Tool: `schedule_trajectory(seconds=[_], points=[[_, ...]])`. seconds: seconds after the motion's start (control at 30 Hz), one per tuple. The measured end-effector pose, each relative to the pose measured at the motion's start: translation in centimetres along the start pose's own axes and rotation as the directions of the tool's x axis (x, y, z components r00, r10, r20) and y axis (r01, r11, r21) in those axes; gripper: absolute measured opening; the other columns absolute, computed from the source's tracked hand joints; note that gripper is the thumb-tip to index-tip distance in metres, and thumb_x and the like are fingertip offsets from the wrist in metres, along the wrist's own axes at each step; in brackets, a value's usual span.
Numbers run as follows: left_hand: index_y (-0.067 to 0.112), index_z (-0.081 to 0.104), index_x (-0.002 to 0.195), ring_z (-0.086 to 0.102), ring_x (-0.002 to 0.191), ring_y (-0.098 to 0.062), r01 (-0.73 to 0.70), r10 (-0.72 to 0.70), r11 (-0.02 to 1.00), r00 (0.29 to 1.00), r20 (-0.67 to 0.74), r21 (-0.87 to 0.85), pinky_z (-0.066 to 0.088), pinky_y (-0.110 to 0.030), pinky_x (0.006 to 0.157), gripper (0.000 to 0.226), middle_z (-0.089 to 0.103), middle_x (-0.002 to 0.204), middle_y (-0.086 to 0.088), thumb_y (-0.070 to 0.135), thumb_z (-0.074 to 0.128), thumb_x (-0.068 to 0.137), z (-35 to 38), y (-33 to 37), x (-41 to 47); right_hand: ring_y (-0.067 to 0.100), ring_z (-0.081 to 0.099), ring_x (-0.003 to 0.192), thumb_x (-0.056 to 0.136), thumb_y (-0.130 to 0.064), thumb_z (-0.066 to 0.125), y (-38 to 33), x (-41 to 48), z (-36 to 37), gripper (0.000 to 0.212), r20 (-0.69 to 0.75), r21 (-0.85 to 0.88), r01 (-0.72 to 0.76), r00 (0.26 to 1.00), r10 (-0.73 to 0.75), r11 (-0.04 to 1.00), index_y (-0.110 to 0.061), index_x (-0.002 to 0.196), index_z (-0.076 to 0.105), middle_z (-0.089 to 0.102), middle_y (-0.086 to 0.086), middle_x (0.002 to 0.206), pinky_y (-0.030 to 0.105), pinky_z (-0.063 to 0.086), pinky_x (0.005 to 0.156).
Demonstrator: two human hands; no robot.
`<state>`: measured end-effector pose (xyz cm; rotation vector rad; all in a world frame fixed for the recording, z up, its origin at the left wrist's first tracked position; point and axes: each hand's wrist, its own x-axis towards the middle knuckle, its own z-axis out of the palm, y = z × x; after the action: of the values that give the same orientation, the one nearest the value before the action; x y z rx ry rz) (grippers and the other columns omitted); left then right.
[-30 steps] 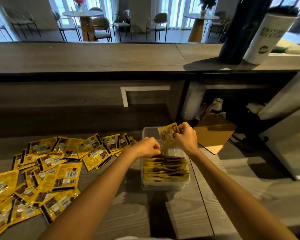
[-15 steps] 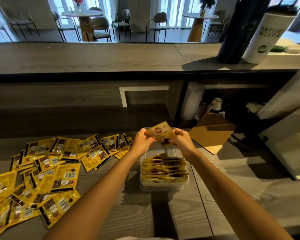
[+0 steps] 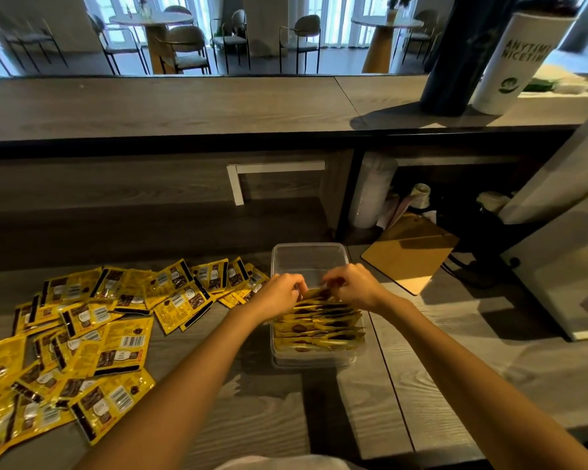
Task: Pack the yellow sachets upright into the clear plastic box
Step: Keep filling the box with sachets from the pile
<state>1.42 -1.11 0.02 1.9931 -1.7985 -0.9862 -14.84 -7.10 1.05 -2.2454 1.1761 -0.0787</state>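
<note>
The clear plastic box [image 3: 308,253] stands on the wooden counter ahead of me. Its near half holds a row of yellow sachets [image 3: 318,329] standing on edge; its far half is bare. My left hand [image 3: 280,293] and my right hand [image 3: 352,286] meet over the far end of that row, fingers pinched on the top edge of one sachet [image 3: 319,294] set down behind the others. Most of that sachet is hidden by my fingers. A loose pile of yellow sachets [image 3: 92,330] lies flat on the counter to the left.
A brown clipboard [image 3: 409,252] lies right of the box. A white appliance [image 3: 571,259] stands at the far right. A raised bar shelf [image 3: 184,106] runs across the back, carrying a dark cylinder [image 3: 462,52] and a white printed cup [image 3: 520,59].
The sachet I held up above the box with both hands has come down into the box, behind the standing row. Both hands dropped with it and stay on its top edge.
</note>
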Motion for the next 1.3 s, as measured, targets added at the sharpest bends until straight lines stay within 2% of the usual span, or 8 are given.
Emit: schedule_trajectory(seconds=[0.1, 0.27, 0.5, 0.73, 0.83, 0.97, 1.13, 1.3], points=[[0.008, 0.06, 0.108, 0.054, 0.091, -0.022, 0.042, -0.043, 0.999, 0.994, 0.101, 0.011, 0.043, -0.035, 0.076, 0.029, 0.06, 0.103, -0.011, 0.011, 0.034, 0.097, -0.3, 0.4, 0.1, 0.026, 0.061, 0.106, 0.092, -0.005, 0.045, -0.3, -0.2, 0.0, 0.033, 0.068, -0.055, -0.008, 0.998, 0.012, 0.998, -0.012, 0.117, 0.065, 0.066, 0.012, 0.116, 0.035, 0.051, 0.092], [0.015, 0.049, 0.072, 0.037, 0.062, -0.014, 0.052, -0.094, 0.987, 0.953, 0.287, 0.15, 0.028, -0.03, 0.058, 0.027, 0.042, 0.068, -0.001, 0.016, 0.032, 0.093, -0.6, 1.1, 0.5, 0.031, 0.063, 0.099, 0.088, -0.009, 0.042, -0.6, -0.2, -0.5, 0.035, 0.096, -0.181, -0.02, 0.995, 0.038, 0.983, -0.01, 0.113, 0.067, 0.068, 0.018, 0.11, 0.042, 0.053, 0.089], [0.019, 0.041, 0.066, 0.034, 0.073, -0.021, 0.07, -0.121, 0.989, 0.894, 0.432, 0.133, 0.028, -0.038, 0.07, 0.013, 0.037, 0.071, -0.002, 0.031, 0.037, 0.071, -1.5, 0.8, -0.1, 0.029, 0.05, 0.113, 0.099, -0.021, 0.032, -0.3, -0.8, -0.4, 0.036, 0.224, -0.235, -0.021, 0.972, 0.076, 0.972, -0.004, 0.104, 0.063, 0.057, 0.017, 0.12, 0.038, 0.038, 0.097], [0.015, 0.047, 0.076, 0.04, 0.073, -0.021, 0.035, -0.103, 0.98, 0.932, 0.348, 0.196, 0.033, -0.035, 0.069, 0.022, 0.046, 0.079, -0.009, 0.018, 0.031, 0.091, -1.3, 1.0, -0.2, 0.025, 0.048, 0.104, 0.1, -0.022, 0.028, -0.4, -1.1, -0.2, 0.037, 0.175, -0.238, -0.025, 0.982, 0.069, 0.971, -0.015, 0.076, 0.056, 0.058, 0.014, 0.107, 0.04, 0.029, 0.107], [0.018, 0.039, 0.064, 0.034, 0.064, -0.016, 0.023, -0.091, 0.982, 0.929, 0.358, 0.19, 0.03, -0.032, 0.062, 0.028, 0.038, 0.068, -0.002, 0.018, 0.032, 0.091, -1.4, 1.2, -0.6, 0.027, 0.051, 0.109, 0.101, -0.023, 0.025, -0.6, -1.4, 0.0, 0.044, 0.18, -0.209, -0.053, 0.979, 0.092, 0.977, -0.004, 0.091, 0.064, 0.062, 0.019, 0.106, 0.038, 0.025, 0.11], [0.016, 0.041, 0.066, 0.034, 0.068, -0.021, -0.016, -0.023, 0.994, 0.933, 0.359, 0.105, 0.03, -0.04, 0.068, 0.022, 0.037, 0.067, -0.001, 0.022, 0.032, 0.085, -1.6, 1.0, -0.8, 0.032, 0.055, 0.1, 0.101, -0.026, 0.026, -0.6, -1.6, 0.2, 0.045, 0.163, -0.149, -0.054, 0.984, 0.078, 0.987, -0.002, 0.078, 0.057, 0.062, 0.022, 0.091, 0.035, 0.033, 0.098], [0.01, 0.06, 0.114, 0.052, 0.11, -0.021, -0.034, 0.045, 0.998, 0.974, 0.224, -0.053, 0.04, -0.041, 0.103, 0.034, 0.058, 0.114, -0.01, 0.013, 0.032, 0.094, -2.1, 1.0, -0.9, 0.033, 0.061, 0.098, 0.099, -0.03, 0.031, -1.1, -1.2, -0.1, 0.046, 0.126, -0.068, -0.056, 0.99, 0.065, 0.996, -0.002, 0.105, 0.067, 0.066, 0.023, 0.105, 0.047, 0.049, 0.092], [0.011, 0.057, 0.125, 0.052, 0.12, -0.024, -0.03, 0.028, 0.993, 1.0, -0.013, -0.118, 0.043, -0.039, 0.103, 0.037, 0.057, 0.129, -0.012, 0.012, 0.035, 0.096, -3.1, 0.5, -1.0, 0.032, 0.057, 0.079, 0.097, -0.025, 0.034, -2.3, -0.4, -0.2, 0.041, -0.028, -0.047, -0.024, 0.999, 0.022, 0.999, 0.002, 0.088, 0.064, 0.064, 0.023, 0.085, 0.043, 0.046, 0.075]])
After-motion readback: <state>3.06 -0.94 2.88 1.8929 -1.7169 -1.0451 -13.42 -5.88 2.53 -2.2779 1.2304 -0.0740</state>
